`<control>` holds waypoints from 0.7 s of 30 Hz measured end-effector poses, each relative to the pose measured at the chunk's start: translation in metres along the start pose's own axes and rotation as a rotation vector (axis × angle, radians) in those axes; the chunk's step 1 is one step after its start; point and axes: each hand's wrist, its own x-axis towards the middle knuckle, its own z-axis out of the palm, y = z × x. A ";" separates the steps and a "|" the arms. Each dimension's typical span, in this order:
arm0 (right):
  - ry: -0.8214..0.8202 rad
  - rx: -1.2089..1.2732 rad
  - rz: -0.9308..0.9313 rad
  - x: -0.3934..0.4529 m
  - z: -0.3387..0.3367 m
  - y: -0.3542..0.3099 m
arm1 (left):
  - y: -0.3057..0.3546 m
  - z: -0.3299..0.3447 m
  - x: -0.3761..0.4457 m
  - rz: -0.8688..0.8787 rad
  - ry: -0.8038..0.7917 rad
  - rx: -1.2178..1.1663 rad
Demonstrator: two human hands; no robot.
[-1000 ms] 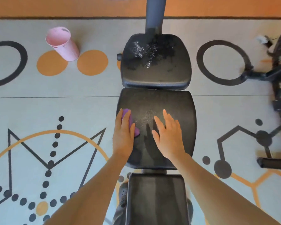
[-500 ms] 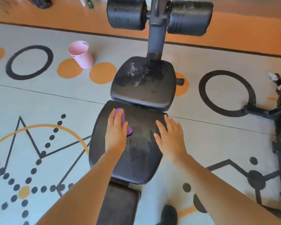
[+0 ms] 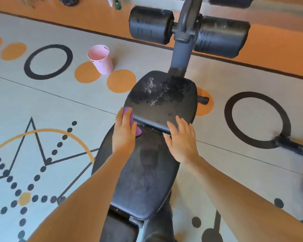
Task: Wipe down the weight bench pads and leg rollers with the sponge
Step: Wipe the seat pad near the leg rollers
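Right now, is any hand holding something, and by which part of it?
The left hand presses the purple sponge from above, palm and fingers over its top; only its edges show. The right hand holds nothing.

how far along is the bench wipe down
Roughly midway. The seat pad carries wet streaks and foam, so it looks already soaped. In hand: the left hand presses the purple sponge at the far end of the middle pad, while the right hand rests open. Left: the leg rollers, apparently untouched.
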 end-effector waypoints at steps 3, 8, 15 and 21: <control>0.031 0.008 0.002 0.048 0.003 0.006 | -0.002 0.009 0.049 0.015 -0.017 0.021; 0.046 -0.007 0.094 0.135 0.009 0.021 | -0.018 0.029 0.142 0.044 -0.066 0.057; 0.029 -0.017 0.148 0.225 0.029 0.039 | -0.030 0.058 0.233 0.050 -0.105 0.034; -0.005 -0.061 0.160 0.288 0.072 0.065 | -0.040 0.099 0.288 0.086 -0.117 0.131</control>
